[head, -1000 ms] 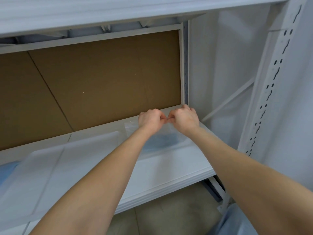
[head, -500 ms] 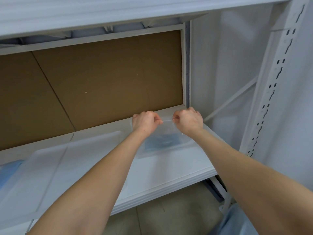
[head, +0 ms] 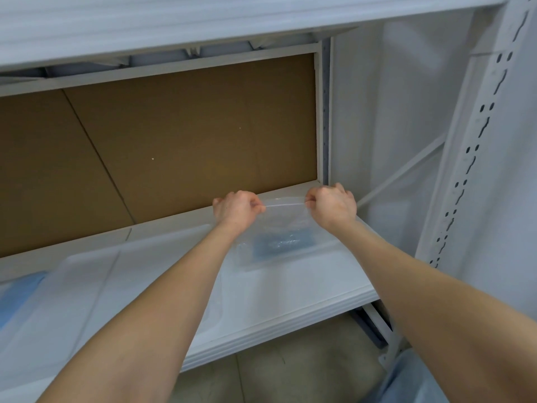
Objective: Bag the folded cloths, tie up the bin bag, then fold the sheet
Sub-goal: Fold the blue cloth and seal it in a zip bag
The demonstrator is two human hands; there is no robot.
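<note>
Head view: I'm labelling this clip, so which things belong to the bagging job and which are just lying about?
In the job: left hand and right hand, each pinching the top edge of the clear bag; blue cloth inside it.
Lying about: large translucent plastic item on the shelf; blurred blue item at the left edge; brown back board.

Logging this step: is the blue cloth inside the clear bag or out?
Inside: the blue cloth shows through the clear bag, below its top edge pinched by the left hand and right hand.
</note>
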